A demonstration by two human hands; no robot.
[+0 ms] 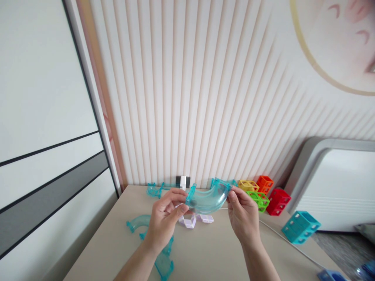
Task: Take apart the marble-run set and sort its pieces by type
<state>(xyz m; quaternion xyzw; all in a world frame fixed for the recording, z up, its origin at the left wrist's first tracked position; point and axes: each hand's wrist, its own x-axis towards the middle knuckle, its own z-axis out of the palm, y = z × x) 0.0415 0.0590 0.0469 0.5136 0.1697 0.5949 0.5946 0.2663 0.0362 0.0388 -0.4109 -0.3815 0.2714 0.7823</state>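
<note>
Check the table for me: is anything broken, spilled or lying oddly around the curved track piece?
Nothing stands out. Both hands, left hand and right hand, hold the clear teal curved track piece by its ends above the table. It looks whole. Other teal track pieces and coloured frame blocks lie loose and scattered, with no visible damage or spill.

The blue block (330,275) is cut by the bottom edge — hand-hidden pale pieces (195,221) stay unclear.

A home playroom: toy blocks (265,193) on a table (211,249)
</note>
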